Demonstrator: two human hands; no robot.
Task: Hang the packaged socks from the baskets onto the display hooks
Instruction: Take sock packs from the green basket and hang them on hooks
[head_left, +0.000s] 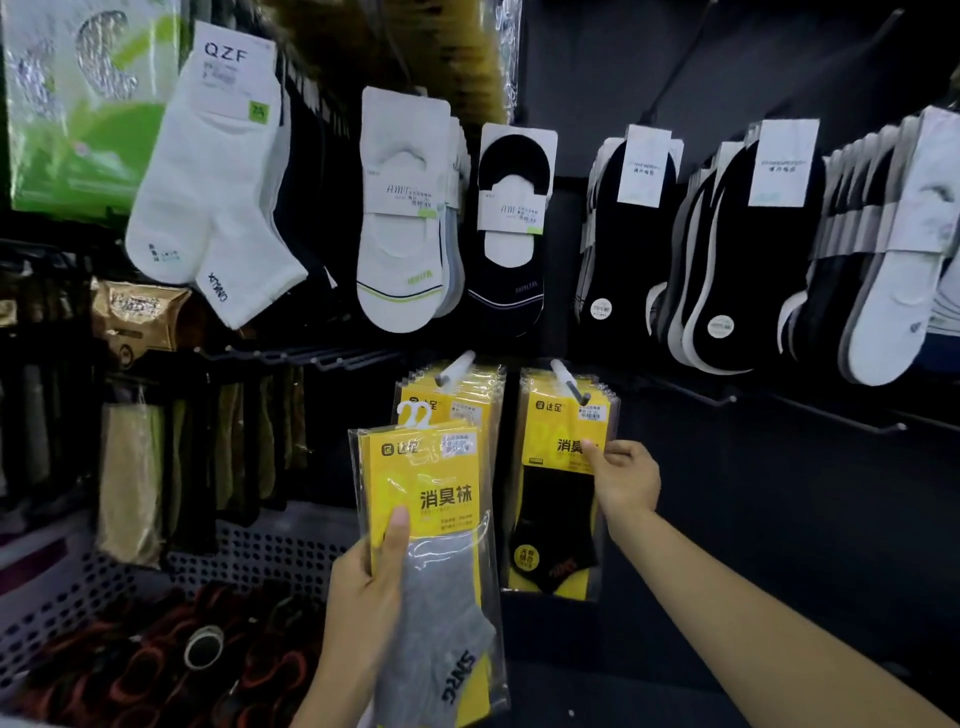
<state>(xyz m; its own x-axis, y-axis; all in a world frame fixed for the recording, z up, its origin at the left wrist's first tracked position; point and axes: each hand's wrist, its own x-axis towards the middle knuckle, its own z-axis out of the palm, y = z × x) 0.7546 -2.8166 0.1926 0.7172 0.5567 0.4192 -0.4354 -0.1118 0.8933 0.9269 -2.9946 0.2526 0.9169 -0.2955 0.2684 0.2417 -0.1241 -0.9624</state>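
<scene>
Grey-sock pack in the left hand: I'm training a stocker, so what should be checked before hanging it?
1. Left hand grips the grey-sock pack: ok.
2. White hanger loop on top, free: ok.
3. Hook above sticks out past its hung packs: ok.
4. Loop threaded on that hook: not ok.
5. Hung packs match in sock colour: cannot tell, covered.
6. Right hand clear of the black-sock pack: not ok, holding it.

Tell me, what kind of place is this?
Most likely a shop's sock display. Labelled socks hang in rows on wall hooks, a basket below holds more goods, and the left hand holds a yellow pack while the right hand pinches a hanging pack beside it.
</scene>
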